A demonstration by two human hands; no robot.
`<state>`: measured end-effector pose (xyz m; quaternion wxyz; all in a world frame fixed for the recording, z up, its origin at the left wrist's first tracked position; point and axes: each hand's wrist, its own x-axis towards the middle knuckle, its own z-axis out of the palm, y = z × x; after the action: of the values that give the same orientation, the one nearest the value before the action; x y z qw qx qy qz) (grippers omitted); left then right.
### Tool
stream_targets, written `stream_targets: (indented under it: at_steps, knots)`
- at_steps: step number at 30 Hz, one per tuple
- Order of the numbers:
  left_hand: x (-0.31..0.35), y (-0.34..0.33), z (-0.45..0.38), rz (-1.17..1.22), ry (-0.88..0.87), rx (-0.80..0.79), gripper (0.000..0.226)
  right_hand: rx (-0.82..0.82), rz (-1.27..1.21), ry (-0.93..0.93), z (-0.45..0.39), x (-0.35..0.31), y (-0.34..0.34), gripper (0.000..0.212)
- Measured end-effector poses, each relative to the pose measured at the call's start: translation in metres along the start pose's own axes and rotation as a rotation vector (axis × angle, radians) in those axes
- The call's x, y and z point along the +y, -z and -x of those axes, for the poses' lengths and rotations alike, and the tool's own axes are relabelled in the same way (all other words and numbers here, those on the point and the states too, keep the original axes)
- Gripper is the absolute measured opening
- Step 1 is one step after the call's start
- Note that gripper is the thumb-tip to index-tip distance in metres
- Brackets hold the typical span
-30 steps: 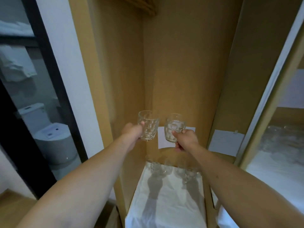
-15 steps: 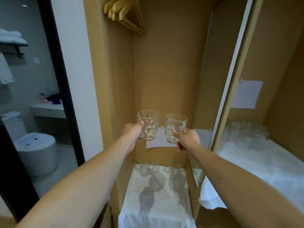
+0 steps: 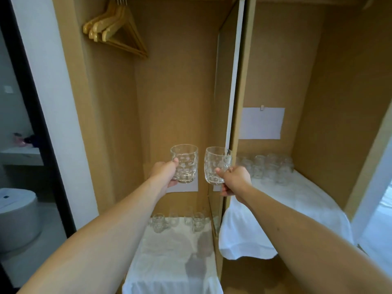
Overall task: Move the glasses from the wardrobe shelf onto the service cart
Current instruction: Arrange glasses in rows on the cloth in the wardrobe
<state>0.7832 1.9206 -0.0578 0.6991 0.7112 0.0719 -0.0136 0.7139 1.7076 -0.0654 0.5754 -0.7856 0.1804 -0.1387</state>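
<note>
My left hand (image 3: 164, 174) grips a clear dimpled glass mug (image 3: 185, 163) by its handle, held up in front of the wardrobe's back wall. Beside it, my right hand (image 3: 234, 183) grips a second dimpled glass mug (image 3: 214, 165) the same way. Both mugs are upright and a little apart. Below them, several glass mugs (image 3: 176, 221) stand at the back of a shelf covered with a white cloth (image 3: 167, 257). More glasses (image 3: 267, 166) stand on the white-clothed shelf (image 3: 297, 206) in the right section. No service cart is in view.
Wooden hangers (image 3: 114, 28) hang at the top left of the wardrobe. A mirrored divider (image 3: 220, 124) with a white edge splits the two sections. A white paper sheet (image 3: 262, 123) is clipped to the right back wall. A bathroom doorway with a toilet (image 3: 17, 217) lies left.
The view has swung up and to the right, bringing the right section with its glasses and the hangers into sight. Both hands keep holding the mugs at about the same height.
</note>
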Motion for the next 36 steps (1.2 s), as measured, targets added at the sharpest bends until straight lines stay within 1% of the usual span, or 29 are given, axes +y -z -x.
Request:
stream_targets:
  at_steps: [4, 8, 10, 14, 20, 25, 32, 36]
  knots:
    - [-0.004, -0.045, 0.024, -0.023, 0.01, 0.002, 0.028, 0.026, -0.02, 0.013, -0.003, 0.018, 0.049, 0.04]
    - [-0.007, -0.092, 0.047, -0.043, 0.019, -0.004, 0.029, 0.032, -0.037, -0.013, -0.004, 0.038, 0.095, 0.032]
    - [-0.009, -0.118, 0.058, -0.043, 0.025, -0.014, 0.033, 0.042, -0.04, -0.02, -0.006, 0.051, 0.119, 0.033]
    - [-0.016, -0.168, 0.081, -0.018, 0.044, -0.049, 0.025, 0.066, -0.029, -0.02, -0.007, 0.075, 0.167, 0.038]
    - [-0.031, -0.227, 0.097, -0.038, 0.081, -0.096, 0.033, 0.121, -0.002, -0.072, -0.01, 0.105, 0.224, 0.038]
    - [-0.044, -0.261, 0.099, -0.067, 0.114, -0.126, 0.043, 0.125, -0.006, -0.131, -0.016, 0.128, 0.247, 0.03]
    - [-0.065, -0.294, 0.071, -0.099, 0.135, -0.129, 0.041, 0.138, 0.006, -0.187, -0.046, 0.153, 0.25, 0.031]
    - [-0.079, -0.313, 0.043, -0.083, 0.198, -0.112, 0.042, 0.132, 0.019, -0.218, -0.072, 0.165, 0.249, 0.028]
